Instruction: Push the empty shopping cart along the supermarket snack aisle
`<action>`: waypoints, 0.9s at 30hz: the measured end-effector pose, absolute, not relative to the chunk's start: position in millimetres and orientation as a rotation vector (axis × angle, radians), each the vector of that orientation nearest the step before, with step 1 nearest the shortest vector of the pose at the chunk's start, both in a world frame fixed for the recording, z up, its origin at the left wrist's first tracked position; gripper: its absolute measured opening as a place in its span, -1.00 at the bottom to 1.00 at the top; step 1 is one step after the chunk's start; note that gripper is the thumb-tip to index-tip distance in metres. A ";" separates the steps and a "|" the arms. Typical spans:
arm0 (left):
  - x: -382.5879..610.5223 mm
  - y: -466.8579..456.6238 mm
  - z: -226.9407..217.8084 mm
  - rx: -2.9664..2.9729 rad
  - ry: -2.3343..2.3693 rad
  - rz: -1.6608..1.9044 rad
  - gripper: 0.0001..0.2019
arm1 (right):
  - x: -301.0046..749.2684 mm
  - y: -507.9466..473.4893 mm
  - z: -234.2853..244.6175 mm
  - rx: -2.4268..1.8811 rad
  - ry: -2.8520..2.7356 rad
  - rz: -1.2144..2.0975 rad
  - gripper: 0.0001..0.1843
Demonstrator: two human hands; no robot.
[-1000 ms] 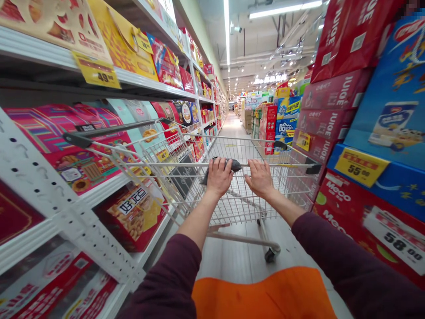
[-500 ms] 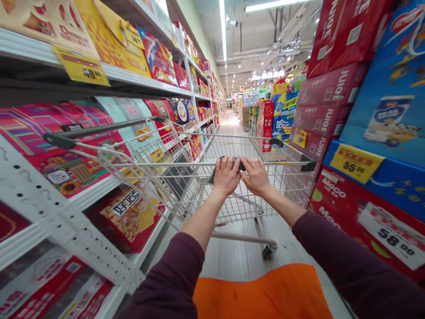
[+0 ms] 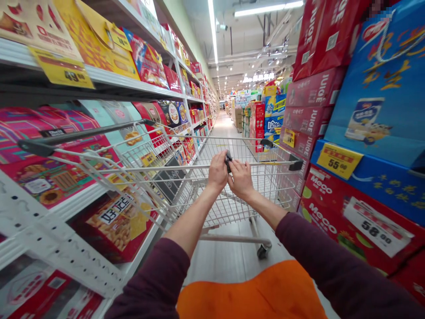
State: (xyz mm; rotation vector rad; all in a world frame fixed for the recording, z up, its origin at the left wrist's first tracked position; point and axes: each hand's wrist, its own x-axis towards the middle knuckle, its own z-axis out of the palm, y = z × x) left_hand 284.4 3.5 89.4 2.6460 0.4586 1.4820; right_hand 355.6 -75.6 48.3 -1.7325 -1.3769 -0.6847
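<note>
A wire shopping cart (image 3: 212,217) stands sideways before me, with its long grey handle (image 3: 99,128) at the left. Over the cart's near top rail, my left hand (image 3: 218,172) is closed around a small black object (image 3: 228,160). My right hand (image 3: 241,179) presses against the same object from the other side, its fingers bent and close to the left fingers. Most of the object is hidden by the hands, so its kind cannot be made out. Only wire mesh shows in the visible part of the basket.
White shelving (image 3: 99,79) with boxed gifts and yellow price tags runs close along the left. Stacked red drink cartons (image 3: 361,221) and a blue gift box (image 3: 365,97) rise on the right. Between them the aisle floor (image 3: 223,122) stretches ahead. A cart wheel (image 3: 264,251) rests near my orange apron (image 3: 252,288).
Both hands have turned inward and moved slightly left, and less of the black object shows between them. The view has shifted a little to the right.
</note>
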 end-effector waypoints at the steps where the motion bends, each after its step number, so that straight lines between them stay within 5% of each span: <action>1: 285.7 1.5 93.4 2.592 0.431 1.515 -0.53 | 351.4 -73.3 49.1 -1.717 -1.380 -0.678 -0.51; 11: 272.2 -1.7 101.8 2.938 0.469 1.254 -0.62 | 364.8 -96.8 46.2 -1.617 -1.493 -0.775 -0.68; 21: 277.9 -6.0 91.4 3.035 0.405 1.073 -0.49 | 372.4 -88.3 57.4 -1.606 -1.359 -0.777 -0.50; 27: 250.4 -2.9 101.4 3.045 0.881 0.996 -0.51 | 347.2 -73.5 70.5 -1.715 -1.513 -0.658 -0.52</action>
